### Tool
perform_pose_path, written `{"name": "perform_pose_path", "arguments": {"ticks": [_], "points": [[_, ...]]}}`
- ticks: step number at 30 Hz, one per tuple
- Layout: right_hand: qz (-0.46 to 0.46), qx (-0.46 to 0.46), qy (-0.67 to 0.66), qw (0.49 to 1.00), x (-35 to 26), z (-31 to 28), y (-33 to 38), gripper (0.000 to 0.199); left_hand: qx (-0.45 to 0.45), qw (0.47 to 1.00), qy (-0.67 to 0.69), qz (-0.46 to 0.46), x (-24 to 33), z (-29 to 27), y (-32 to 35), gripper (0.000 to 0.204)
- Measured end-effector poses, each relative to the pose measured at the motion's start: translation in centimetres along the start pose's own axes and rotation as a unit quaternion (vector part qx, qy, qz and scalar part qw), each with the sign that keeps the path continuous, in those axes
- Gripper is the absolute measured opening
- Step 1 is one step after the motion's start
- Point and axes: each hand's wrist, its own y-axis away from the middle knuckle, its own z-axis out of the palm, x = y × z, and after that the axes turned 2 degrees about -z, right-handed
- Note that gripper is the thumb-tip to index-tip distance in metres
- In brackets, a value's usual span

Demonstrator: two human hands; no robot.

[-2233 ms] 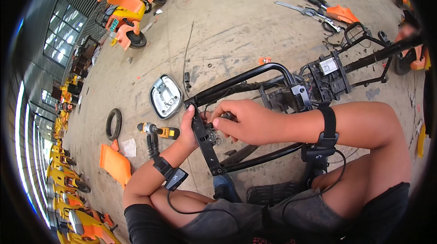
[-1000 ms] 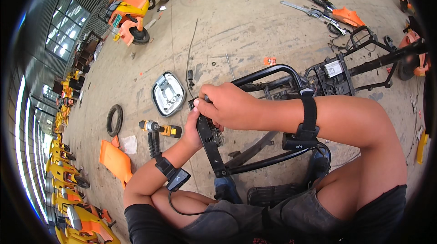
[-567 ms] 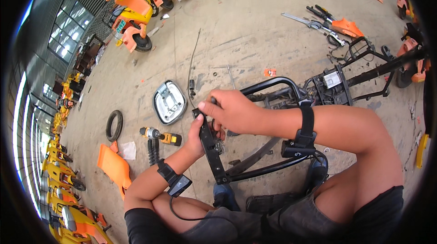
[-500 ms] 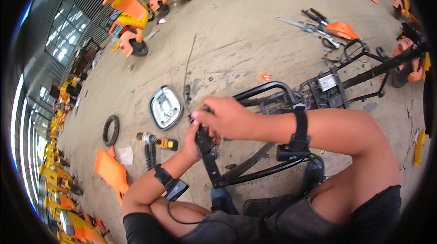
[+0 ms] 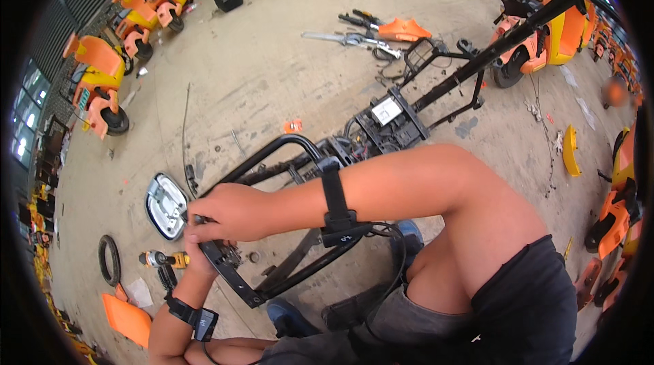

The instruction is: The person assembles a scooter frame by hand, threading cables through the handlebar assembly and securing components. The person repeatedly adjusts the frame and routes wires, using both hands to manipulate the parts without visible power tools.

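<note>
A stripped black scooter frame [image 5: 237, 283] lies before me, its near end a flat cross bar between two bent tubes. My left hand [image 5: 196, 250] is closed round the far-left part of that cross bar, mostly hidden behind the other hand. Right above it, my right hand [image 5: 235, 212] is curled into a fist at the bar's corner. A short dark stub [image 5: 199, 219] shows between its thumb and fingers; its kind cannot be made out. Farther along the frame sits a black housing with a white label [image 5: 386, 112].
Left of the hands lie a silver-lined oval shell [image 5: 165, 205], a yellow-and-black cordless power tool [image 5: 163, 259], a small tyre [image 5: 109, 260] and an orange panel [image 5: 126, 319]. A long cable [image 5: 185, 133] lies beyond. Orange-yellow scooters [image 5: 99, 82] line the edges; fork parts [image 5: 357, 39] lie ahead.
The view has swung right, so the frame and both hands appear farther left, and more scooters show at the right. Both hands stay at the same end of the frame.
</note>
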Motion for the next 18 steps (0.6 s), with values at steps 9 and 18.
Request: {"name": "perform_pose_path", "arguments": {"ticks": [9, 18], "points": [[0.093, -0.053, -0.023, 0.994, -1.7, 0.4, -0.8, 0.036, 0.0, 0.999, 0.04, 0.005, 1.1, 1.1, 0.2, 0.057], [-0.1, -0.084, 0.232, 0.964, -1.5, 2.6, 0.6, 0.034, -0.012, 0.998, 0.005, -0.054, 1.5, 0.6, 0.5, 0.057]]}}
